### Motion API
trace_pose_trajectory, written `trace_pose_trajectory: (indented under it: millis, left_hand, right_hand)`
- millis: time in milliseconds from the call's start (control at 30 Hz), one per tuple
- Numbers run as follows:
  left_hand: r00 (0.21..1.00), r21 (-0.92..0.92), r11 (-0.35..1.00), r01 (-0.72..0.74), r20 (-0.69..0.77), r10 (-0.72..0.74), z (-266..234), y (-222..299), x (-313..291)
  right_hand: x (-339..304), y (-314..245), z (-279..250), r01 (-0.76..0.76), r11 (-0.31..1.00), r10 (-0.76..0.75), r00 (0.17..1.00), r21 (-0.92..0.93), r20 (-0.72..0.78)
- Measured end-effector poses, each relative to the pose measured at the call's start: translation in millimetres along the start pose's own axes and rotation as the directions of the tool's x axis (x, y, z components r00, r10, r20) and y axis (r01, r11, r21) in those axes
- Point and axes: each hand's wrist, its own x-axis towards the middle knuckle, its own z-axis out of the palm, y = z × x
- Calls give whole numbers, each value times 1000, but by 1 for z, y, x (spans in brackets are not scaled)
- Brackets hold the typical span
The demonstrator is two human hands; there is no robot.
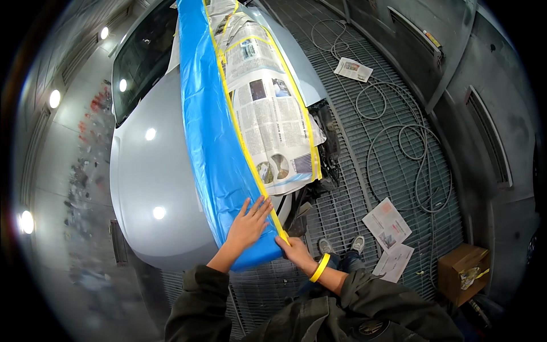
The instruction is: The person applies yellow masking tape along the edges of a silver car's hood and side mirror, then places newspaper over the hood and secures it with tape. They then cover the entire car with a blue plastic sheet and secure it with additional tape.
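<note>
Head-worn fisheye, steeply downward, close above car hood [154, 171]

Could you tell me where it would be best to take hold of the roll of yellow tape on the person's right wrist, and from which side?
Probably the roll of yellow tape is best pinched at its outer rim, on the side facing away from the car. It rings the wrist behind the right hand, so only the rim shows, and it would slide off over the fingers.

left hand [248, 227] on blue film [213, 148], silver car [151, 188]

Plastic sheet [211, 131] lies on the car hood [148, 176], newspaper [268, 108] right of it.
</note>
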Motion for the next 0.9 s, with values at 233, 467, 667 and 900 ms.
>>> trace_pose_trajectory:
  millis: [233,467,667,900]
  left_hand:
    - [1000,45,999,-8,-16,9,2,25,-12]
    - [986,24,985,-169,13,169,29,26,-24]
    - [961,50,960,-277,-1,277,29,17,-22]
    - [866,-79,865,-496,30,500,35,9,-3]
  right_hand:
    - [-17,4,-8,-63,995,64,998,-78,11]
    - [-14,31,4,40,993,-53,993,-114,-107]
    - [-35,44,20,181,977,-210,905,-112,-369]
    - [-34,63,32,44,989,-113,844,-142,-524]
